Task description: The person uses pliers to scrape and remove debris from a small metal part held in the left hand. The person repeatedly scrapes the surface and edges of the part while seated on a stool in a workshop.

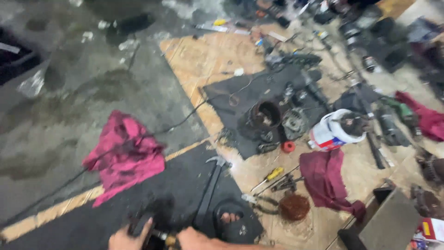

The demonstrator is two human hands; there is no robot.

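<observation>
The left hand (pixel 129 238) and right hand (pixel 196 240) sit at the bottom edge of the view, both closed around a small dark part with a brass-coloured end (pixel 163 237), blurred by motion. It lies just in front of the black hammer (pixel 209 192), on the same dark mat (pixel 138 199); its long axis seems to run sideways from hand to hand. Work looks mid-way: beyond the hammer, a dismantled motor housing (pixel 264 115), a copper winding (pixel 294 206), a yellow-handled screwdriver (pixel 270 176) and rags lie spread over the floor.
</observation>
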